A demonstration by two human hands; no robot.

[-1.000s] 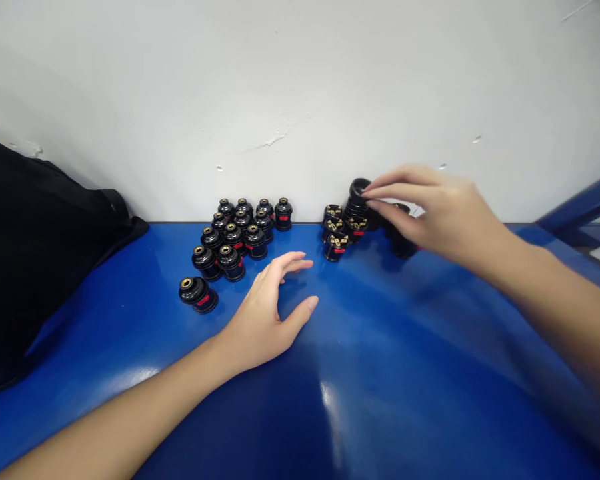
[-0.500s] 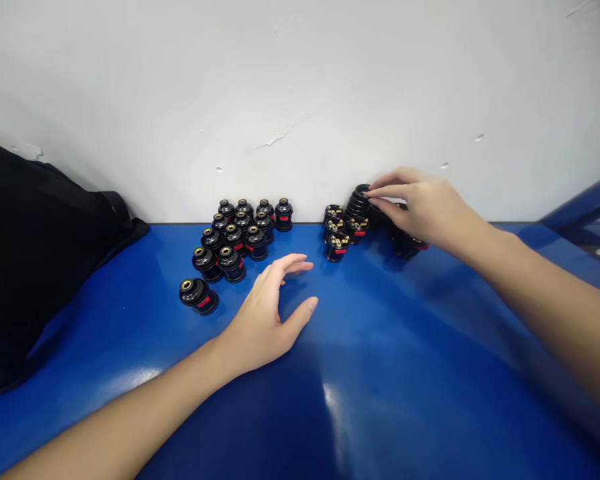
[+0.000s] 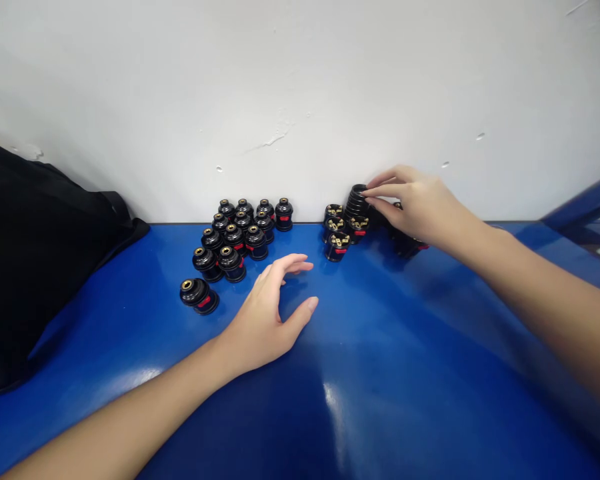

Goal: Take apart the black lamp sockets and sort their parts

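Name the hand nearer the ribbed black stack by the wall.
Right: the right hand is at the top of the stack; the left hand is off to its left.

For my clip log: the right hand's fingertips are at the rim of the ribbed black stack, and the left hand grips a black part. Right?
Not quite: the left hand grips nothing; the head view shows it open and empty by the blue table. The right hand does have its fingertips at the ribbed black stack.
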